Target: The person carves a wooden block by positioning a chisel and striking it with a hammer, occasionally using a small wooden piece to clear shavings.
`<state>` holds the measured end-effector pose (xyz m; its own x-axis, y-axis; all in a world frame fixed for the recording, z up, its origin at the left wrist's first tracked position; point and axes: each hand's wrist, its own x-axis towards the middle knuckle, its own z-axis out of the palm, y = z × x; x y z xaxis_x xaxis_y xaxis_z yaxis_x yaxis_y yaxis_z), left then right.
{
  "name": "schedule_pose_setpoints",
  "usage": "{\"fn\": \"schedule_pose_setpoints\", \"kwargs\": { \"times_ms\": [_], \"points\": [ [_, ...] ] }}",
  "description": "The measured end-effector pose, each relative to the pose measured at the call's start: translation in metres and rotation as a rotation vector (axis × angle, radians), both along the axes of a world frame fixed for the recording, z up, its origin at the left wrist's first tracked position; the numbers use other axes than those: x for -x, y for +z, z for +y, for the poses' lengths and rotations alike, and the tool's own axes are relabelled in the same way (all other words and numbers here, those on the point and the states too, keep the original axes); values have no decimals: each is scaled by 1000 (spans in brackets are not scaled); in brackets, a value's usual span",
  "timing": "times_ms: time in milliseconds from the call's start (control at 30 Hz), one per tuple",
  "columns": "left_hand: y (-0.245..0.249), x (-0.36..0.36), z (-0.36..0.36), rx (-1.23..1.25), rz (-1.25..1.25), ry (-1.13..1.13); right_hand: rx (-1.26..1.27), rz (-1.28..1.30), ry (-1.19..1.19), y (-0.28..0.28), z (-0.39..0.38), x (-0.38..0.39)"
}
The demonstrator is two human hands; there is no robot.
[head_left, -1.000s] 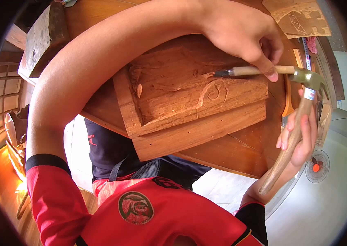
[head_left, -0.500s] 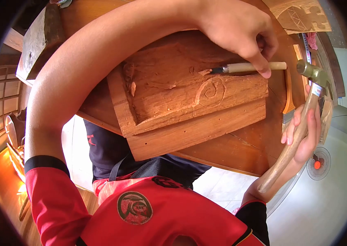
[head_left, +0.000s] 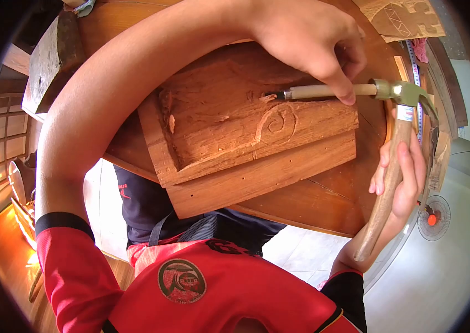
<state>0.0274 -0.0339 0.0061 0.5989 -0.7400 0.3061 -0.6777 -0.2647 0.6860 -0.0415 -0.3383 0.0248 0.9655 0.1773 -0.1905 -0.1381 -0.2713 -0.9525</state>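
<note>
Left forearm (head_left: 96, 89) arcs round carved panel (head_left: 257, 177), blocking left and far sides. Hammer (head_left: 397, 139) blocks right. Panel's near strip is open. Wood block (head_left: 51, 55) crowds far left.

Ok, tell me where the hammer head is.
Head view, upper right: the hammer head touches the butt of the chisel, above the right hand gripping its shaft.

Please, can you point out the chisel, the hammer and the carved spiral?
chisel (head_left: 310, 92), head view, on its pale wooden handle.
hammer (head_left: 404, 93), head view, on its metal head.
carved spiral (head_left: 277, 123), head view, on the centre of the coil.
</note>
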Motion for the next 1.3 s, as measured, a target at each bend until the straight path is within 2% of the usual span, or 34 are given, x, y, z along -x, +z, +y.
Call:
{"fn": "schedule_pose_setpoints", "kwargs": {
  "times_ms": [133,200,333,433,467,500,600,700,733,800,900,933,1000,1033,1100,1200,1233,1300],
  "points": [
    [17,-17,10,-34,231,-142,-7,-36,3,-1,5,2],
    [17,-20,7,-41,259,-159,57,-8,50,1,5,2],
    [2,-11,1,-49,104,-88,-93,-67,-14,5,-9,-4],
    [7,-7,10,29,106,-141,-18,-76,-32,-1,-1,0],
    [7,-9,9,35,107,-145,8,20,64,-1,-1,4],
    [6,-10,9,41,108,-149,33,40,63,0,1,4],
    [0,-14,3,6,132,-132,-73,-23,8,5,-9,-4],
    [9,-16,7,-11,156,-173,-24,-78,12,1,-5,-1],
    [4,-11,11,29,92,-178,13,5,106,0,-4,4],
    [8,-10,14,56,137,-204,37,22,78,1,-1,6],
    [27,-16,16,-34,348,-190,-35,-11,20,4,-5,1],
    [35,-10,12,-112,349,-148,-33,-29,22,1,-4,0],
    [32,-5,11,-112,251,-136,35,12,95,1,-1,4],
    [17,-3,15,-34,156,-164,71,46,103,-1,6,9],
    [14,-7,18,16,163,-214,29,74,102,2,-2,5],
    [23,-19,12,-106,328,-186,-54,-22,28,5,-5,1],
    [22,-15,4,-178,296,-117,-34,2,29,4,-2,4],
    [18,-11,2,-154,195,-108,2,42,26,1,8,13]
  ]
}}
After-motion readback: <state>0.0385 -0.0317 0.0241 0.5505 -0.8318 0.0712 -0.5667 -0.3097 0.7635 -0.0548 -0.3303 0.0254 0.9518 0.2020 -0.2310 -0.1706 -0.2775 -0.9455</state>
